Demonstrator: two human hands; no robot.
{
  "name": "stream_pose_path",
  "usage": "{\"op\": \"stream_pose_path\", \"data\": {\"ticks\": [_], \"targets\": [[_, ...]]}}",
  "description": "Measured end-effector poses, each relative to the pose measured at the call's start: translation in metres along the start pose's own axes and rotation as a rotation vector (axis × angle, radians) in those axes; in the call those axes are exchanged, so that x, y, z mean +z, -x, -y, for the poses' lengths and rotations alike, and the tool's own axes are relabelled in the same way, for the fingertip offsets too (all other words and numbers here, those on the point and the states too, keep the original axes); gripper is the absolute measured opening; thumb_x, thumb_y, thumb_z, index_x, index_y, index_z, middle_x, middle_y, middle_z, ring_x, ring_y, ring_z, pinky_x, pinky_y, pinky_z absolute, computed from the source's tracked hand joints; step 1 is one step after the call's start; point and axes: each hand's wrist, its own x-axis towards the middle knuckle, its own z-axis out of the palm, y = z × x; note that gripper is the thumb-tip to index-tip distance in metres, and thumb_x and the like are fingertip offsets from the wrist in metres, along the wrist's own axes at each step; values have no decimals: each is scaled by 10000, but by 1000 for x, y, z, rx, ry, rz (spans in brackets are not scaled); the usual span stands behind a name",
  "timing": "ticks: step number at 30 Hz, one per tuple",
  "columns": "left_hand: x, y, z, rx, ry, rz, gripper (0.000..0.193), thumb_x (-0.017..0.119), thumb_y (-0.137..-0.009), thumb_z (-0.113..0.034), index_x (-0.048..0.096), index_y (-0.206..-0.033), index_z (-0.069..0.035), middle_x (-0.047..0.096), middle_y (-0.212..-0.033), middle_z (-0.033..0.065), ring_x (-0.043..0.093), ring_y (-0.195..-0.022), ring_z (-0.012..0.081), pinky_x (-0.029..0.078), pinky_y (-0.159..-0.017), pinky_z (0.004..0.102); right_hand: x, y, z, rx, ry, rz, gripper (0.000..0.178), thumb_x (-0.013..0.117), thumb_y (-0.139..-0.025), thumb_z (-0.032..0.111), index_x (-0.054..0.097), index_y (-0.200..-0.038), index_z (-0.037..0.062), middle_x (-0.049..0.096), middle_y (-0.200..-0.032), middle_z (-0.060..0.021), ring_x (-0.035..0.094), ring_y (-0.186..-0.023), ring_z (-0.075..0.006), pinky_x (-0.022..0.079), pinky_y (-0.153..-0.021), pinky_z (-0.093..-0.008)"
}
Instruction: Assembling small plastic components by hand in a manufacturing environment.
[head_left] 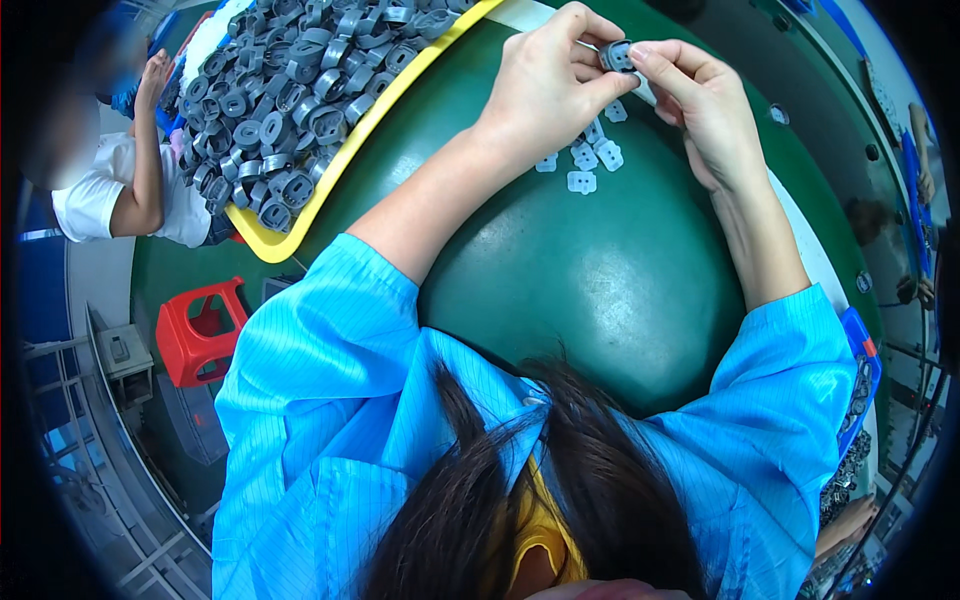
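L hand [548,82] & R hand [708,105] are both grasping one small dark-grey plastic part [617,56] btwn thumbs & fingertips, above far side of smooth green tabletop [600,300]. Small translucent whitish plastic plates [581,182] are lying in loose cluster, nearer than hands. Far left: yellow-rimmed tray [272,245] is holding heaped grey oval plastic parts [300,85]. Red plastic stool [200,330] is standing near left, w/ white-topped co-worker [140,190] beyond.

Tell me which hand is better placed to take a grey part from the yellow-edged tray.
Probably the left hand: it is nearer the tray, while the right hand is farther across. Both hold one dark grey part, so the left must let go first.
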Motion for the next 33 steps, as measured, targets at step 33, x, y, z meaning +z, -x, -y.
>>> {"op": "stream_pose_path", "data": {"ticks": [33], "targets": [[-19,-8,0,684,-675,10,267,773,-737,-126,632,-952,-53,647,-906,67,613,-909,220,462,-842,345,-12,-2,7,10,22,161,213,662,-841,96,648,-1017,-24,668,-887,-68,647,-804,-112,531,-747,-214]]}}
